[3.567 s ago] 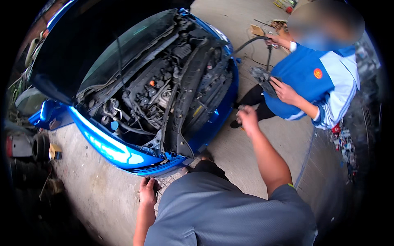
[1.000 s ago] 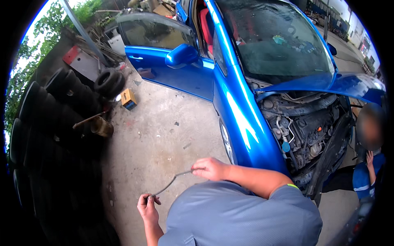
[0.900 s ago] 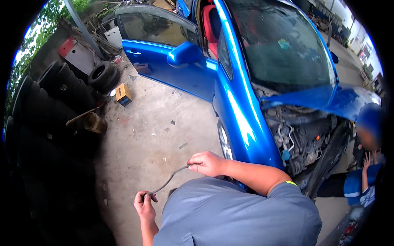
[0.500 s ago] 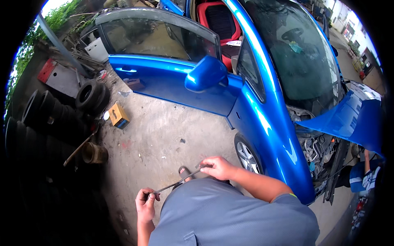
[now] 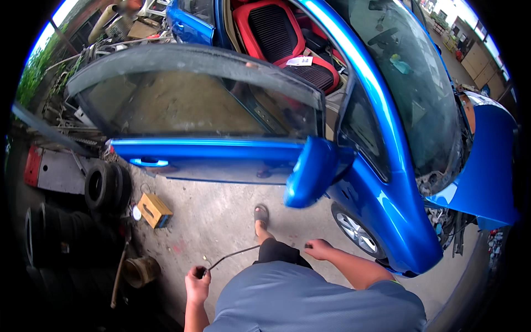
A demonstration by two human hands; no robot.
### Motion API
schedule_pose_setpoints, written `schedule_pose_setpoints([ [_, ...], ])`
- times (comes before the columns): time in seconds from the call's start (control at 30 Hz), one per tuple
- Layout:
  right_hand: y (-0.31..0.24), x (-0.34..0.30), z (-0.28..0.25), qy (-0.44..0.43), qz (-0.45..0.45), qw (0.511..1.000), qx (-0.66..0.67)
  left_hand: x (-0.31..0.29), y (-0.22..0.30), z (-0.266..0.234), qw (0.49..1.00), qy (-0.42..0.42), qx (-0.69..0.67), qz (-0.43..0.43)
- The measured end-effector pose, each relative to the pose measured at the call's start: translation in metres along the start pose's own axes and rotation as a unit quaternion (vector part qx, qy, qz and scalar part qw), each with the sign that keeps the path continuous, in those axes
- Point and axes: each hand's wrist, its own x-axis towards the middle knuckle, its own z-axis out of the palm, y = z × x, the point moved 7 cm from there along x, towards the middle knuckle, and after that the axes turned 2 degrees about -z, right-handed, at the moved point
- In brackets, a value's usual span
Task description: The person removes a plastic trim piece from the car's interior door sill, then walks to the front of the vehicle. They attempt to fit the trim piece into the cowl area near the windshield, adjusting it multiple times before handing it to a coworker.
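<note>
The left hand (image 5: pixel 197 285) grips a thin, dark, curved strip (image 5: pixel 229 254) above the grey concrete floor (image 5: pixel 221 207); the right hand (image 5: pixel 320 250) has curled fingers (on its far end or not, I cannot tell). The glossy blue metal car door (image 5: pixel 221 166) and bonnet (image 5: pixel 489 166) already stand open, the strip apart from both.

1. I can read no words or numbers from here.
2. Ahead-left of the left hand's (image 5: pixel 197 281) grip, the yellow box (image 5: pixel 157 208) shows illegible markings.
3. Farther ahead, rightward, white paper (image 5: pixel 299 61) on the car seat (image 5: pixel 277 34): print too small.
</note>
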Motion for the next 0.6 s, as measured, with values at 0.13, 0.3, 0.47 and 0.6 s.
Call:
schedule_pose_setpoints([
  [0.13,0.073,0.063,0.011,0.008,0.125,0.992,-0.007,0.068,-0.039,-0.047,0.973,0.034,0.199,-0.110],
  [0.3,0.111,0.095,0.054,0.170,0.031,0.983,-0.062,0.100,-0.100,-0.109,0.944,0.020,0.307,-0.120],
  [0.47,0.087,0.079,0.062,0.070,0.196,0.977,0.041,0.141,-0.153,-0.133,0.881,-0.103,0.427,-0.175],
  [0.6,0.070,0.067,0.064,0.052,0.251,0.963,0.080,0.184,-0.167,-0.146,0.882,-0.120,0.415,-0.190],
])
